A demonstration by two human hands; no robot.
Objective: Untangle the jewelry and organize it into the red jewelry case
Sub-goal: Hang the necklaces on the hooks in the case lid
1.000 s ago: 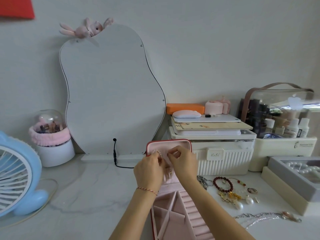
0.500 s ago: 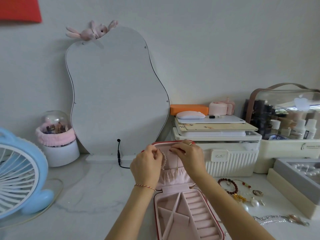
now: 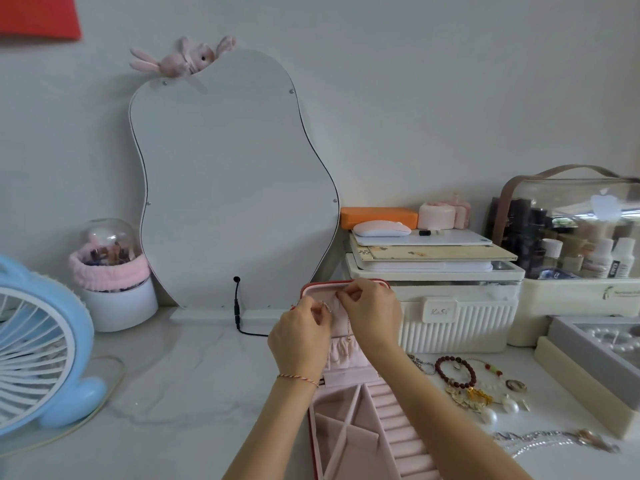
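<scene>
The red jewelry case (image 3: pixel 372 441) lies open before me, pink inside, its lid (image 3: pixel 337 289) standing upright. My left hand (image 3: pixel 299 337) and my right hand (image 3: pixel 372 315) are both raised against the inside of the lid. Between their fingertips they pinch a thin beaded chain (image 3: pixel 347 327), whose loose end hangs down toward the lid's gathered pocket. To the right on the table lie a dark red bead bracelet (image 3: pixel 454 372), gold charms (image 3: pixel 474 398), pearl earrings (image 3: pixel 498 410), a ring (image 3: pixel 516 385) and a silver chain (image 3: pixel 550 441).
A curvy mirror (image 3: pixel 228 188) leans on the wall behind the case, with a black cable (image 3: pixel 239 313) at its foot. A blue fan (image 3: pixel 38 348) stands far left. White ribbed storage box (image 3: pixel 457 317) and a grey tray of pearls (image 3: pixel 602 351) crowd the right side.
Both hands have stayed at the lid with the chain while the view shifted, so the case sits lower and further right in frame. The right hand has risen to the lid's top edge.
</scene>
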